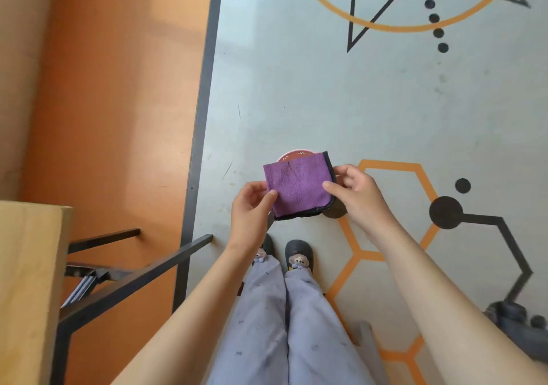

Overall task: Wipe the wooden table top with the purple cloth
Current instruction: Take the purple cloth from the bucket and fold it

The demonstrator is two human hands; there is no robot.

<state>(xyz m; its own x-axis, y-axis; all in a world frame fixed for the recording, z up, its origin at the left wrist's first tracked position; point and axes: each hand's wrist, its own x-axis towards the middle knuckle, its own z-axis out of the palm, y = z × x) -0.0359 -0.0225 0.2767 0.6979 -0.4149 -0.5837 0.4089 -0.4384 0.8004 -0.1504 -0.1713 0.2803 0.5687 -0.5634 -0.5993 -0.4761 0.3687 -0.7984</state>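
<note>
Your forearms reach forward from the bottom edge and meet at the cloth. Your left hand pinches its left edge between thumb and curled fingers. Your right hand pinches the right, dark-trimmed edge the same way. The cloth is purple, folded to a rough square, and held up between both hands above the floor. It is not touching the table. That pale wooden top sits at lower left, well apart from the cloth, and its black frame angles out beneath it toward your legs. Below your hands you see lilac trousers and dark shoes with plush faces on the toes. A round pink-rimmed thing peeks out behind the cloth's top edge; you cannot tell what it is. The floor is grey with orange hexagons, black dots and lines, and an orange band lies left of a dark stripe.
</note>
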